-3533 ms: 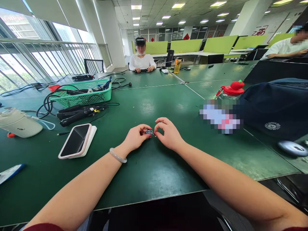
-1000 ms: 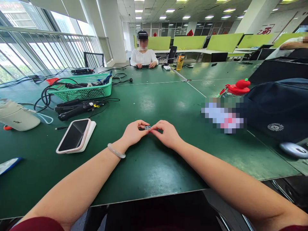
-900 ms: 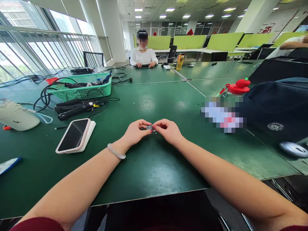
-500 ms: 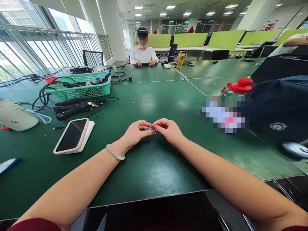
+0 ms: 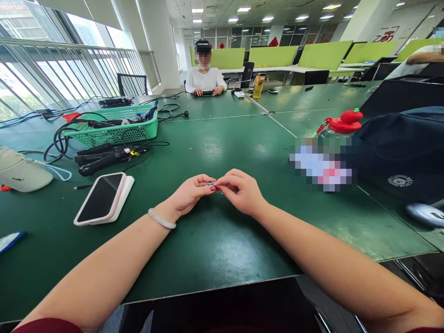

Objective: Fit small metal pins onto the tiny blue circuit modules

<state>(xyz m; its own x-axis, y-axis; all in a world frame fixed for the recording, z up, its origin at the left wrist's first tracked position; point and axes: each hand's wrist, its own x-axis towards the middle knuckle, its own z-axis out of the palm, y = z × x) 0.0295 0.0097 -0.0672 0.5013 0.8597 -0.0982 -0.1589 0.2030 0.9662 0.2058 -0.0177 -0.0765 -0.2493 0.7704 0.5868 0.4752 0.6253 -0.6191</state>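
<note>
Small dark-and-light item (image 5: 210,184) is at ctr of frame, just above green tabletop (image 5: 239,143) as seen, mostly hidden by fingers; too small to make out exactly. L hand (image 5: 190,194) has it pinched btwn thumb & fingers, grip closed w/ only the item's thickness btwn them. R hand (image 5: 242,190) is right beside, thumb & forefinger tips pinched tog. at item's R end, other fingers curled; can't tell if they grip part of it. Tiny bright bit (image 5: 221,192) shows just under R fingertips. Pale bangle (image 5: 162,218) on L wrist. Left of frame: phone (image 5: 100,198) lying screen-up on white slab (image 5: 122,201); black handheld gear (image 5: 104,158) w/ cables above that; green basket (image 5: 114,134) of cables etc. upper L; pale pouch (image 5: 24,172) at L edge, blue-white item (image 5: 10,241) below it. Right of frame: red-lidded bottle (image 5: 345,124) near dark backpack (image 5: 398,157), silvery mouse (image 5: 426,215) at lower edge of bag. Top ctr: seated person (image 5: 207,81) in white top, both hands on a dark object (image 5: 204,93); amber bottle (image 5: 258,86) to the R.
</note>
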